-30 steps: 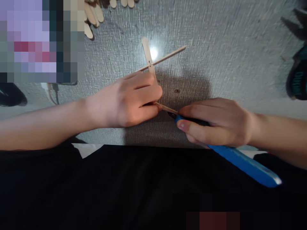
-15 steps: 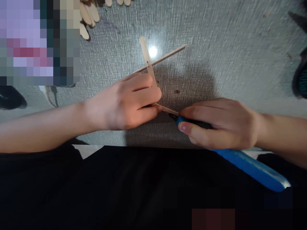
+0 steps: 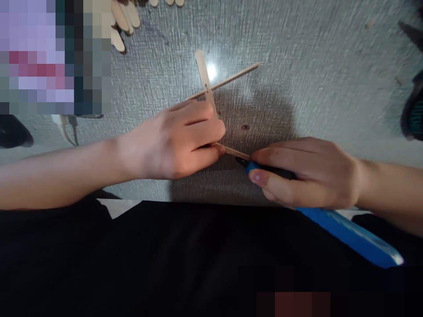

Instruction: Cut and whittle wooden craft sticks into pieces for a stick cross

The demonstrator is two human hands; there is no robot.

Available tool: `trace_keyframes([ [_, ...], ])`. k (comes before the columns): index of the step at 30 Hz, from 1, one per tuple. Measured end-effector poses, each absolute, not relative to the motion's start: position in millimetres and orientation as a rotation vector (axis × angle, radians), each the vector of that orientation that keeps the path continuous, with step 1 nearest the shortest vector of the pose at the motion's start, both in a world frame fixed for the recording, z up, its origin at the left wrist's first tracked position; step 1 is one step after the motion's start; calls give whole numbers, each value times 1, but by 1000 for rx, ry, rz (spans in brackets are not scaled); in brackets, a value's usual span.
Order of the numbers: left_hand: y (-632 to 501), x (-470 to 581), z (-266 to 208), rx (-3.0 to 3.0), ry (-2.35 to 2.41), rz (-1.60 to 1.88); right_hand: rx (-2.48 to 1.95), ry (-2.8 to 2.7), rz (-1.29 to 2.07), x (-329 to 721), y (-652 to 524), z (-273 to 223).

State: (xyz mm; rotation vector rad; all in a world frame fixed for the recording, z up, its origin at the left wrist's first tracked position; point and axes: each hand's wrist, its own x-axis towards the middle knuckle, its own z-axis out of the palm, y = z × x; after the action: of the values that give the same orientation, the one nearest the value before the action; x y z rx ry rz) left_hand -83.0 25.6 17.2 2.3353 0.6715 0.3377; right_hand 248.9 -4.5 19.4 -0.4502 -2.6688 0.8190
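Note:
My left hand (image 3: 185,138) is closed on a small frame of joined wooden craft sticks. One flat stick (image 3: 200,66) with a dark mark points away from me, and a thin-looking stick (image 3: 239,75) crosses it. Another craft stick (image 3: 233,152) runs from under my left fingers towards my right hand. My right hand (image 3: 307,171) is wrapped round a blue tool (image 3: 352,235) with a black tip; its exact kind is not clear. The tip is right beside the third stick, near my right index finger. The left fingers hide where the sticks meet.
Several loose craft sticks (image 3: 127,17) lie at the upper left of the grey textured table (image 3: 313,57). A white cable (image 3: 62,127) and a dark object (image 3: 15,132) are on the left. Another dark object (image 3: 413,108) stands at the right edge.
Both hands, the sticks and the tool appear slightly further right in the view. The grips look the same.

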Motion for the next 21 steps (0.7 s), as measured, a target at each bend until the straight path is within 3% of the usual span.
trace_keyframes([
  [5, 25, -85, 15, 2351, 650, 344, -427, -2592, 857, 247, -1, 20],
  [11, 24, -84, 15, 2337, 679, 384, -703, -2507, 1340, 244, 3, 26],
  [21, 33, -82, 7, 2699, 447, 547, -556, -2666, 1012, 255, -3, 19],
])
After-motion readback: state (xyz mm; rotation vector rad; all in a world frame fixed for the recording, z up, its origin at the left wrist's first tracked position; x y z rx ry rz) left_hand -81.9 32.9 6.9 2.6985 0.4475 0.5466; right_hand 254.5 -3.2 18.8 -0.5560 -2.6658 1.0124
